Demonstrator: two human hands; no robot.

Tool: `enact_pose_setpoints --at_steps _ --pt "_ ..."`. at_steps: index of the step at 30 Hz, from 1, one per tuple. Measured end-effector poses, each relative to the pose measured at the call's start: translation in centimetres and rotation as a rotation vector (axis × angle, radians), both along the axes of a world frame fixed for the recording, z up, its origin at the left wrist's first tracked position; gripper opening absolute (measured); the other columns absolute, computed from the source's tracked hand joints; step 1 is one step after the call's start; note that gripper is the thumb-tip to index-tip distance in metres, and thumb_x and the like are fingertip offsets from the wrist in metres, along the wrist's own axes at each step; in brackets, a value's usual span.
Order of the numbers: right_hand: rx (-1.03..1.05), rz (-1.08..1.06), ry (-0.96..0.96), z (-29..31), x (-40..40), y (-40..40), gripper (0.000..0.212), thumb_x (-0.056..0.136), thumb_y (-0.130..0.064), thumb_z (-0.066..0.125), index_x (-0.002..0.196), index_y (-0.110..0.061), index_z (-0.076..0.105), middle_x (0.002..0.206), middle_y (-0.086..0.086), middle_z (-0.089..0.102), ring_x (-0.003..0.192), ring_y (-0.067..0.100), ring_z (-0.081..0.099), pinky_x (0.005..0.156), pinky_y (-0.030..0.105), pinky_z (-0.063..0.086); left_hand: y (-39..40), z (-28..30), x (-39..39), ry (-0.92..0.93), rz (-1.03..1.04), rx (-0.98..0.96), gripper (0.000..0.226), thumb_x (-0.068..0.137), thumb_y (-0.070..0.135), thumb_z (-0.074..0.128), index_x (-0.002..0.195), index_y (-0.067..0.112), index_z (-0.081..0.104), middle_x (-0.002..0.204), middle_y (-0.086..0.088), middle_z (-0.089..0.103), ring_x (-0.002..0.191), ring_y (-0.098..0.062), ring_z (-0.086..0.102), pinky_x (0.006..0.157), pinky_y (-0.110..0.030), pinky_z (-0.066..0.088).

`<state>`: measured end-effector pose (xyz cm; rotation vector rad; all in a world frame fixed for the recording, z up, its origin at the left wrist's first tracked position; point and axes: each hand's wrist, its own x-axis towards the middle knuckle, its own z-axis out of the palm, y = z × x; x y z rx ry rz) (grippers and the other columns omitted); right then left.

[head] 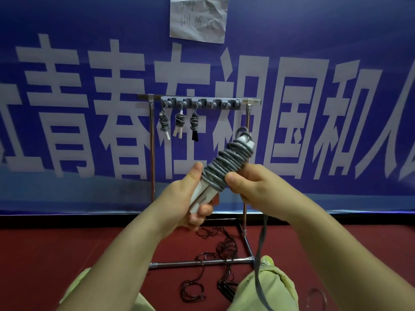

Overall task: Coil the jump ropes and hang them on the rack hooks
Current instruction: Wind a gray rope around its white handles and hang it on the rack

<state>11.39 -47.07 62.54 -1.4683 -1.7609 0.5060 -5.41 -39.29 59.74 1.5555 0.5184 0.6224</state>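
Item, centre of frame: grey jump rope with white plastic handles (pixel 226 162), its cord wound in tight turns round the two handles laid side by side; the bundle is tilted, lower end toward the left, upper end toward the right, with a small loop of cord standing at the top; a loose tail of grey cord (pixel 261 250) hangs from the right hand down to the lower right edge.

Left hand (pixel 190 203): curled round the bare lower ends of the handles, thumb lying along the wraps.

Right hand (pixel 249 185): thumb pressed against the lower turns of the coil, the tail of cord running out beneath the hand; the other fingers are hidden behind it.

Item, middle distance: chrome metal floor rack with a grey plastic hook strip (pixel 201 102) on its top bar; three coiled ropes hang from the left hooks, namely a grey one with white handles (pixel 164 124), a dark one with cream handles (pixel 179 125), and a dark one with black handles (pixel 194 125); the hooks to the right hold nothing.

Item, lower centre: thin black jump rope (pixel 222 250), uncoiled, lying in loose tangles on the dark red floor (pixel 67 248) round the rack's base bar.

Backdrop: blue banner with large white characters (pixel 89 97); crumpled handwritten paper sheet (pixel 198 19) fixed at top centre.

Foreground: knees in pale green trousers (pixel 269 286).
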Motion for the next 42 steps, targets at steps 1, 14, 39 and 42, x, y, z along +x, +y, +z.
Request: enact_pose_setpoints --at_steps 1,14,39,42 --pt "-0.001 -0.013 0.004 0.2 -0.1 0.0 0.015 0.098 -0.035 0.045 0.088 -0.033 0.055 0.061 -0.023 0.058 0.052 -0.006 0.050 0.055 0.010 0.037 -0.1 0.1 -0.1 0.000 0.033 0.031 0.068 0.069 0.076 0.035 0.073 0.015 0.064 0.058 -0.005 0.045 0.046 -0.015 0.032 0.049 -0.026 0.030" --pt "-0.005 -0.209 0.202 -1.0 -0.2 0.6 0.038 0.091 -0.048 0.054 0.089 -0.013 0.068 0.062 0.006 0.037 0.049 0.014 0.028 0.049 0.031 0.025 0.3 1.0 0.2 0.299 0.411 0.577 0.066 0.077 0.073 0.031 0.086 0.014 0.061 0.066 0.001 0.052 0.059 -0.015 0.046 0.061 -0.032 0.038" --pt "0.118 0.118 0.257 -1.9 -0.3 0.2 0.027 0.087 -0.049 0.041 0.077 -0.030 0.057 0.057 -0.015 0.043 0.053 0.003 0.033 0.053 0.018 0.032 2.1 -1.9 0.6 -0.189 -0.978 -0.505 0.069 0.083 0.069 0.048 0.105 0.004 0.058 0.062 0.002 0.061 0.043 -0.008 0.041 0.044 -0.018 0.034" --pt "0.065 0.031 0.159 -2.2 -0.1 0.7 0.047 0.090 -0.059 0.034 0.077 -0.015 0.044 0.056 -0.015 0.039 0.052 0.004 0.031 0.054 0.021 0.030 2.2 -1.3 0.1 -0.086 -0.782 -0.425 0.068 0.075 0.073 0.055 0.095 0.009 0.064 0.057 0.001 0.057 0.040 -0.005 0.047 0.040 -0.015 0.034"
